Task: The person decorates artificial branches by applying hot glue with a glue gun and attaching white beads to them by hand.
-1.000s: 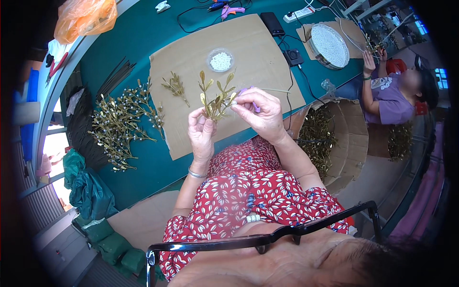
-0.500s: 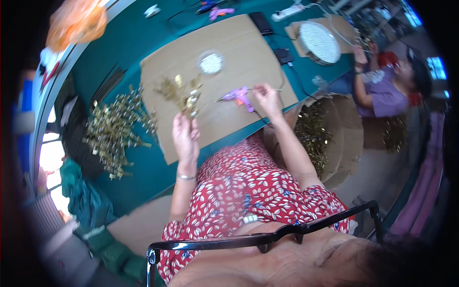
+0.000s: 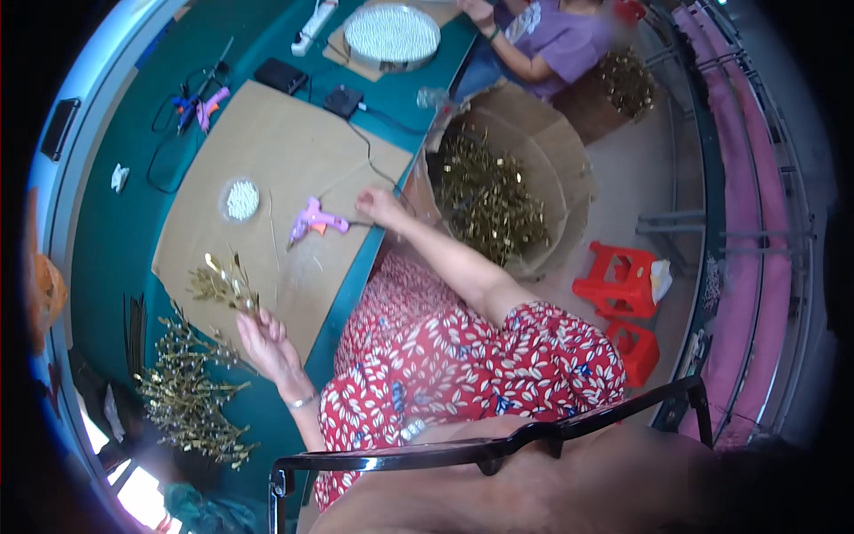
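My left hand [image 3: 267, 345] is closed around the stem of a gold artificial sprig [image 3: 216, 283], its leaves spreading over the cardboard sheet [image 3: 276, 160]. My right hand [image 3: 381, 206], fingers pinched together, hovers at the sheet's right edge; whatever it may hold is too small to make out. Just left of it lies a purple hot glue gun [image 3: 313, 221], nozzle toward the lower left. Behind that, a small round dish of white beads [image 3: 240, 199] sits on the cardboard. A pile of similar gold sprigs [image 3: 191, 392] rests on the green table beside my left hand.
Right of the table, a large carton [image 3: 569, 160] holds many gold sprigs. Red stools [image 3: 623, 280] stand on the floor. A second glue gun [image 3: 212, 107], black adapters [image 3: 342, 101] and a round white tray [image 3: 391, 36] occupy the far table. A co-worker in purple [image 3: 560, 44] sits beyond.
My view has swung right, so the table appears farther left and the stools show. My left hand keeps the sprig; the thin stick seen at my right fingers no longer shows.
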`<state>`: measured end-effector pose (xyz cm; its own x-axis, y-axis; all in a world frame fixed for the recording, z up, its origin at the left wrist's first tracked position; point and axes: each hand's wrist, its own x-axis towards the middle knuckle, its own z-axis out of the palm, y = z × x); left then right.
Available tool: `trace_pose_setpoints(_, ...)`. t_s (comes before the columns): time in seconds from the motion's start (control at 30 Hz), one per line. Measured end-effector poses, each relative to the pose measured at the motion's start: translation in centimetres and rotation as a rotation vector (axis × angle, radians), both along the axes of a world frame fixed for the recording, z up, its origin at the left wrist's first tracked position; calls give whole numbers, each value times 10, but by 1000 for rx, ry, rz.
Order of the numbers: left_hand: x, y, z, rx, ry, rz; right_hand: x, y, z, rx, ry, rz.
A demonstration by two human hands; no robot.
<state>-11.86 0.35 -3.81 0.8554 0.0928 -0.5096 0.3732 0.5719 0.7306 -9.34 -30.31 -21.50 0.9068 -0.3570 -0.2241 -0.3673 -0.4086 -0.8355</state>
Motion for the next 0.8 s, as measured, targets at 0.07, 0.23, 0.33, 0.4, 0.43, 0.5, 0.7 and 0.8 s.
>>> trace_pose_setpoints(0.07, 8, -12, 3, -77, -125, -57, 8, -8, -8, 83, -45, 7)
trace_pose_setpoints(0.23, 5, -39, 10, -89, -127, -69, 10, -25, -10, 187, 132, 61)
trace_pose_setpoints(0.33, -4, -41, 12, -82, -71, -77, 13, -23, -14, 183, 166, 98)
trace_pose_setpoints(0.4, -9, -40, 15, -24, -50, -60, 23, -16, 6, 56, 233, 161)
trace_pose_setpoints(0.43, -9, -38, 14, -21, -53, -51, 27, -12, 10, 57, 230, 170)
trace_pose_setpoints(0.5, -12, -35, 13, 14, -57, -18, 31, -2, 20, -163, 129, 321)
trace_pose_setpoints(0.7, -16, -22, 30, 11, -116, 73, 47, 44, 32, -268, 267, 529)
trace_pose_setpoints(0.8, -15, -13, 26, 5, -116, 151, 43, 50, 20, -381, 295, 562)
